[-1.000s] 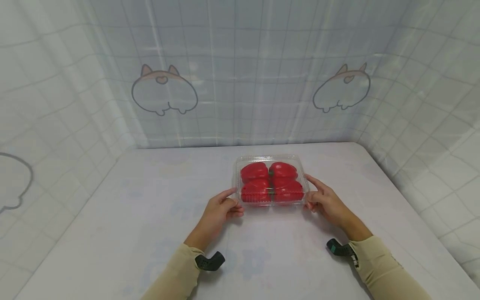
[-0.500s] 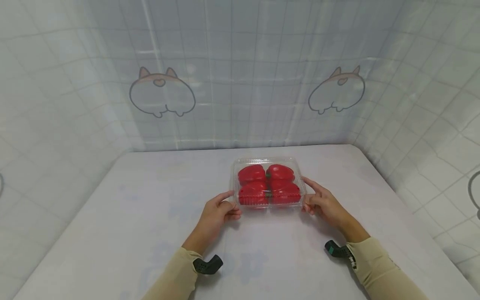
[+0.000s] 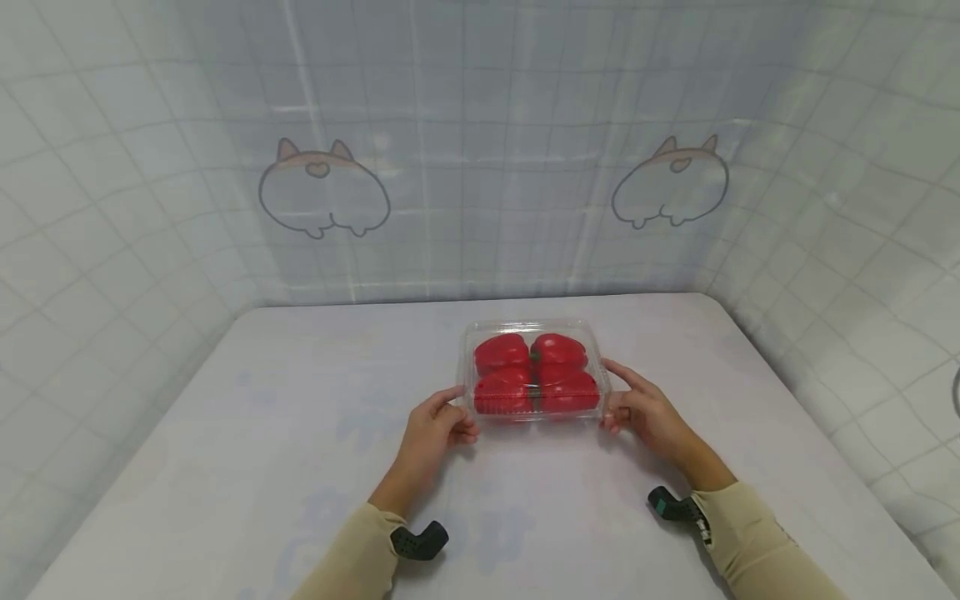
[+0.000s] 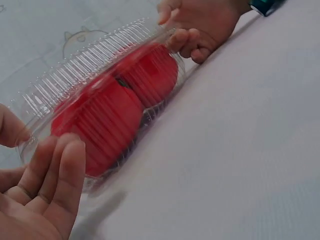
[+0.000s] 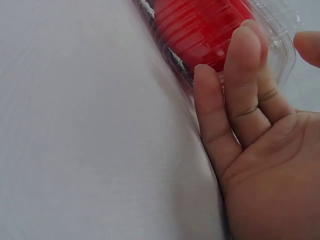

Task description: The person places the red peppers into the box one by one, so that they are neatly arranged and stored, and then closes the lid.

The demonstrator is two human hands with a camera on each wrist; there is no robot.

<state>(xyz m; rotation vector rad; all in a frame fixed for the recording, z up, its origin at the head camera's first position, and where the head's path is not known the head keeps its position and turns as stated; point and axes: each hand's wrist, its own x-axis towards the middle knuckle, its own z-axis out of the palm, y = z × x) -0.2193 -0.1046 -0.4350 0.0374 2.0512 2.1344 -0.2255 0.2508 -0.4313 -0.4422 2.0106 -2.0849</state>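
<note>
A clear plastic clamshell box (image 3: 536, 412) rests on the white table with its lid down, and several red bell peppers (image 3: 570, 392) show through it. Their green stems meet near the middle. My left hand (image 3: 426, 437) is at the box's near left corner, index fingertip against the side and the other fingers loosely bent in front. At the opposite corner, my right hand (image 3: 656, 421) lies with its index finger along the right side. In the right wrist view the fingers (image 5: 242, 75) are fairly straight beside the box wall. Neither hand is wrapped round the box.
The white table (image 3: 300, 467) has a faint pattern. Behind it hangs a pale grid-patterned curtain (image 3: 480, 167) with animal drawings, and similar curtains stand at both sides. A dark camera (image 3: 420, 542) sits at the left wrist, another camera (image 3: 673, 504) at the right.
</note>
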